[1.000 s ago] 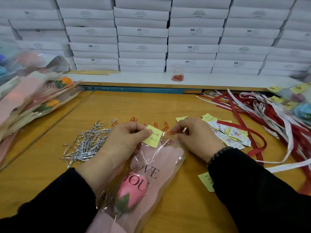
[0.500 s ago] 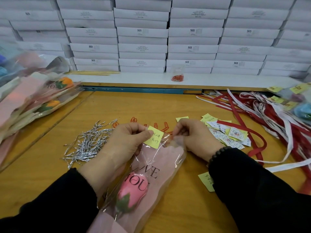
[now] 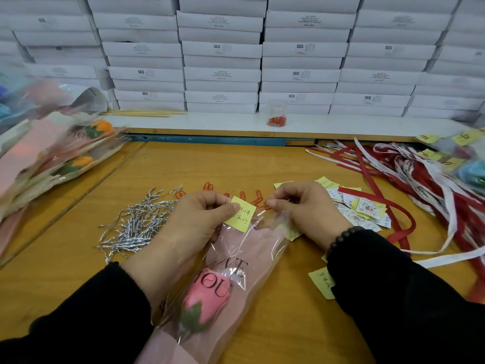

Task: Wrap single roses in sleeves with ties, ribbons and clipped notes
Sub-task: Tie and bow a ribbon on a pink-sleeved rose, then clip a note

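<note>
On the table nearest the person, a pink rose is lying in its sleeve, mouth reaching between both hands; the left hand is pinching a yellow note against the rim, the right hand is now pinching the opposite edge, beyond it red paper clips are lying

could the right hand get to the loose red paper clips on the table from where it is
Probably yes: the right hand sits just beside the red paper clips, with nothing visible between them, though its fingertips look pinched on something small.
</note>
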`<action>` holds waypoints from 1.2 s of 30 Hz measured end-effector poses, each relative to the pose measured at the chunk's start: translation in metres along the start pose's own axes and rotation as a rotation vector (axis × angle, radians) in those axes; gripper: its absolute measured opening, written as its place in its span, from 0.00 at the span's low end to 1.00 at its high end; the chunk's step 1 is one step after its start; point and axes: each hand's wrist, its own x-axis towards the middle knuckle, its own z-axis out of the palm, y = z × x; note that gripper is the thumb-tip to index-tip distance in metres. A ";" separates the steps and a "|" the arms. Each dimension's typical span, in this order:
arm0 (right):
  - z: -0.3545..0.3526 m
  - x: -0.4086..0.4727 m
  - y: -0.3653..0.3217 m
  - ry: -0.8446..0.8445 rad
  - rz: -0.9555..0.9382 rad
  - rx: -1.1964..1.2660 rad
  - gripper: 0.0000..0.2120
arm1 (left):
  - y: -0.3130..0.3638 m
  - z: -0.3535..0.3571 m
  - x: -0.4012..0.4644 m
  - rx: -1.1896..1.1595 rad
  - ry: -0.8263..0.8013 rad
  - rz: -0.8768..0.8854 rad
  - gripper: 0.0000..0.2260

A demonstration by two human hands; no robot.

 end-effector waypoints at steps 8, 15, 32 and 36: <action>-0.007 -0.003 -0.014 0.074 -0.081 0.107 0.06 | 0.001 0.000 -0.001 0.027 0.000 0.015 0.04; -0.002 -0.008 -0.028 0.113 -0.174 0.195 0.06 | 0.001 0.001 0.000 0.045 0.001 0.027 0.04; 0.014 -0.012 -0.025 0.110 -0.165 0.225 0.06 | 0.001 0.005 -0.003 -0.012 -0.057 0.060 0.04; 0.019 -0.014 -0.027 0.090 -0.127 0.271 0.04 | 0.000 0.006 -0.004 -0.016 -0.094 0.069 0.08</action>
